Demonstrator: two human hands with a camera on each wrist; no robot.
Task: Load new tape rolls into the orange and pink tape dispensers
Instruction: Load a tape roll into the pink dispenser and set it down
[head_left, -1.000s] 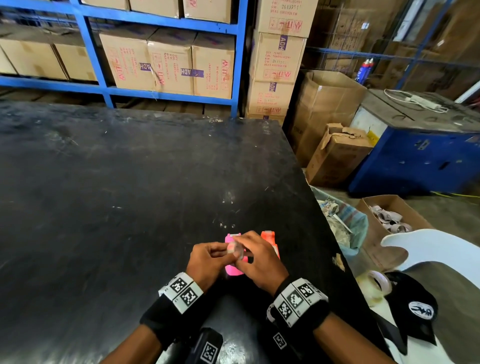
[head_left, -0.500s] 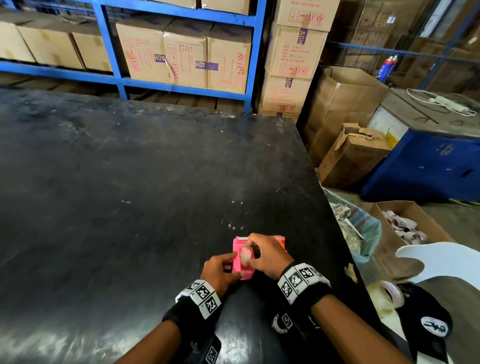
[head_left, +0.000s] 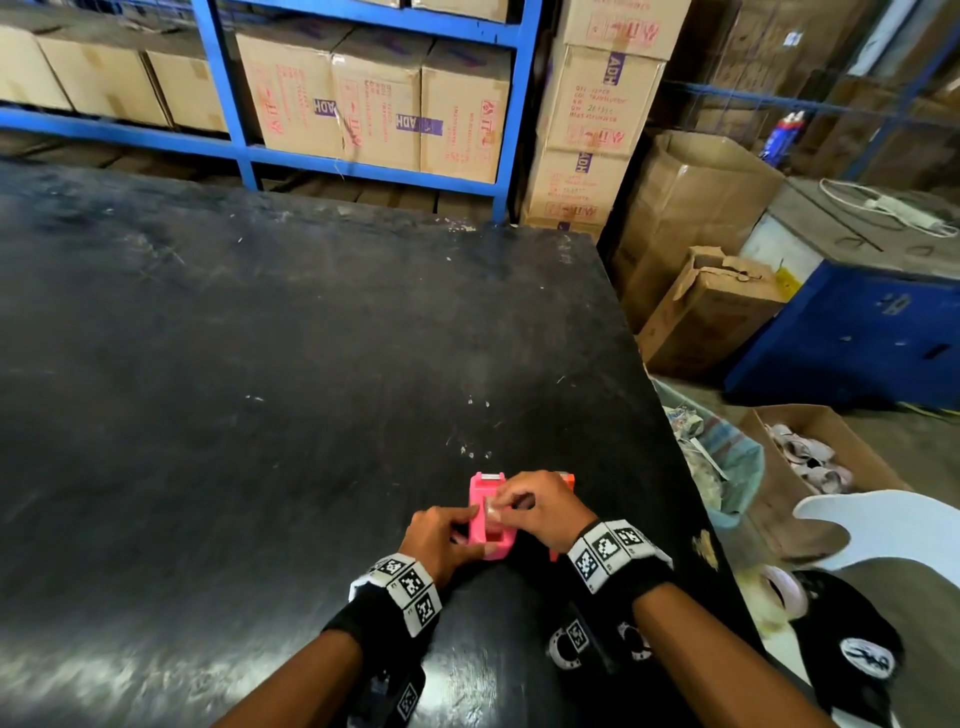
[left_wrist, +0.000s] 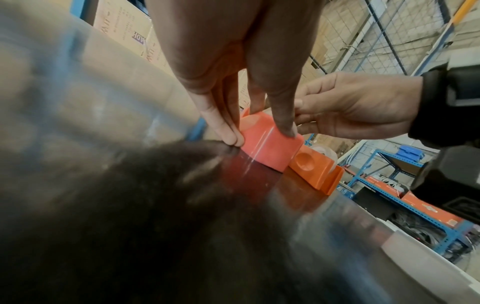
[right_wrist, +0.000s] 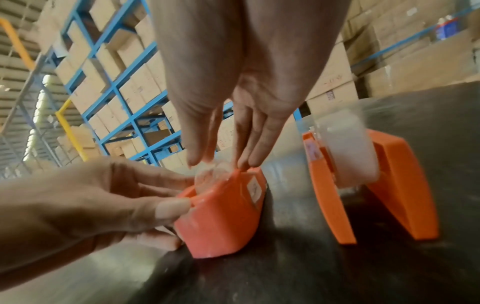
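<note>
While the small pink plastic tape dispenser (head_left: 488, 519) sits on the black scuffed worktable (head_left: 260, 389) near its front right edge, the left hand (head_left: 441, 535) has it clamped between thumb and fingers on its sides, so it's definitely grasping that one. In the left wrist view the fingertips (left_wrist: 228, 133) press one side and the thumb the other. The right hand (head_left: 540, 509) comes in from above with its fingers pointing down at the clear roll of tape (right_wrist: 213, 174) sitting in the top of the pink dispenser; from the head view it looks like thumb and forefinger are pinching the roll, with the remaining fingers fairly straight. The orange plastic tape dispenser (right_wrist: 371, 181) stands just beside the pink one on its right, mostly hidden under the right hand in the head view, and it's got a clear roll in it. Behind the table there's a blue metal rack (head_left: 363, 156) stacked with brown cardboard cartons (head_left: 374, 109).
</note>
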